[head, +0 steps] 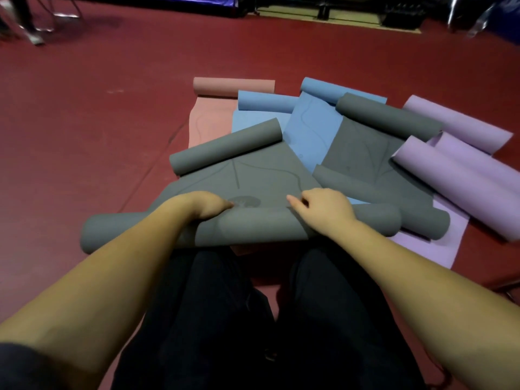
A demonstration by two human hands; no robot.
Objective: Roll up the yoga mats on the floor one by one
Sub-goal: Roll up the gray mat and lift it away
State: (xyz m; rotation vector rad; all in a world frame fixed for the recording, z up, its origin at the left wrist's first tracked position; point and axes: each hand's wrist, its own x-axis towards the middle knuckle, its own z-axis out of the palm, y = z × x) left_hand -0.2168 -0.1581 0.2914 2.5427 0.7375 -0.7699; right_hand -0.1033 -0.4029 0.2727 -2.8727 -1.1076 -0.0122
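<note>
Both the left hand point(209, 205) and the right hand point(323, 208) curl their fingers over the rolled near end of the grey mat point(242, 226), whose flat part stretches away beyond the knuckles, other half-rolled mats lying farther off.

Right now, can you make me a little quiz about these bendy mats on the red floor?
1. True or false: both hands rest on the near grey foam mat's roll.
2. Which colour is the farthest mat? A pink B green C yellow
3. Fill in: the left hand and the right hand sit on a mat coloured ____.

Key: 1 true; 2 A, the pink foam mat; 3 grey.
</note>
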